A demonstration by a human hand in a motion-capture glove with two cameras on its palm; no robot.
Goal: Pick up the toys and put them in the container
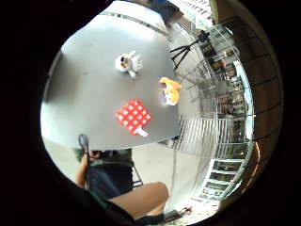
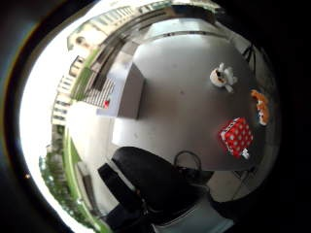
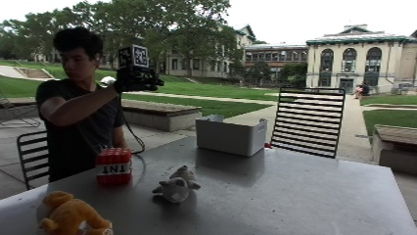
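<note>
I hold my gloved right hand (image 3: 138, 78) raised at head height, well above the grey table (image 3: 293, 196), with relaxed fingers and nothing in it. A red TNT block (image 3: 114, 165) stands on the table in front of me. A grey-white plush (image 3: 176, 185) lies further in, and an orange plush (image 3: 68, 215) sits at the table's near corner. The white container (image 3: 231, 135) stands at the table's far edge. Both palm views look down on the red block (image 1: 134, 116) (image 2: 236, 137), the white plush (image 1: 128, 62) (image 2: 222, 76) and the orange plush (image 1: 170, 90) (image 2: 261, 107). The container (image 2: 127, 92) shows only in the thumb side view.
A black slatted chair (image 3: 308, 121) stands behind the table beside the container. Another chair (image 3: 29, 152) is at my back. A tripod (image 1: 186, 48) stands on the ground past the table's edge.
</note>
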